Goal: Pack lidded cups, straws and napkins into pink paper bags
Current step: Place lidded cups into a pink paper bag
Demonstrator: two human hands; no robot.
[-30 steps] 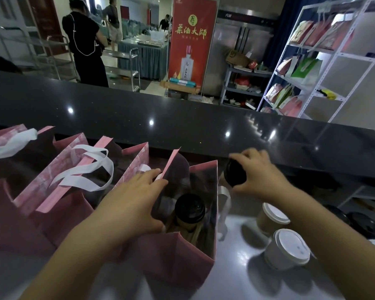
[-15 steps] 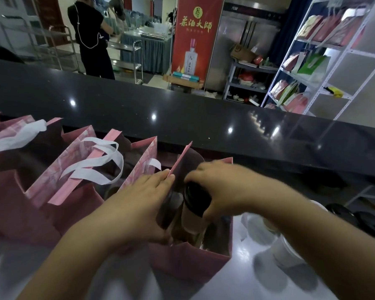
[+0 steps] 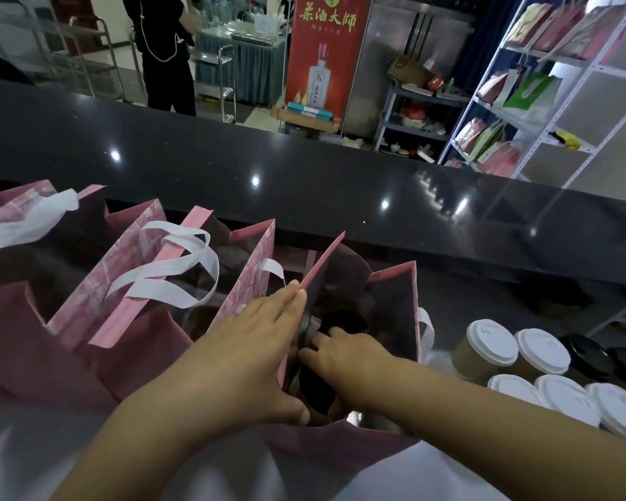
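Note:
An open pink paper bag (image 3: pixel 394 320) stands in front of me on the pale worktop. My left hand (image 3: pixel 246 359) grips its left wall, fingers flat outside and thumb inside, holding it open. My right hand (image 3: pixel 347 359) is down inside the bag, fingers curled on a black-lidded cup (image 3: pixel 344 320). A second black lid (image 3: pixel 315 395) shows below that hand, partly hidden. No straws or napkins are visible.
Several more pink bags (image 3: pixel 123 283) with white handles stand in a row to the left. White-lidded cups (image 3: pixel 492 341) and black-lidded cups (image 3: pixel 589 356) cluster at the right. A raised black counter (image 3: pixel 304 175) runs behind the bags. Beyond it stands a person in black (image 3: pixel 163 48).
My right hand carried a black-lidded cup from the right of the bag over its rim and down inside. My left hand kept hold of the bag wall.

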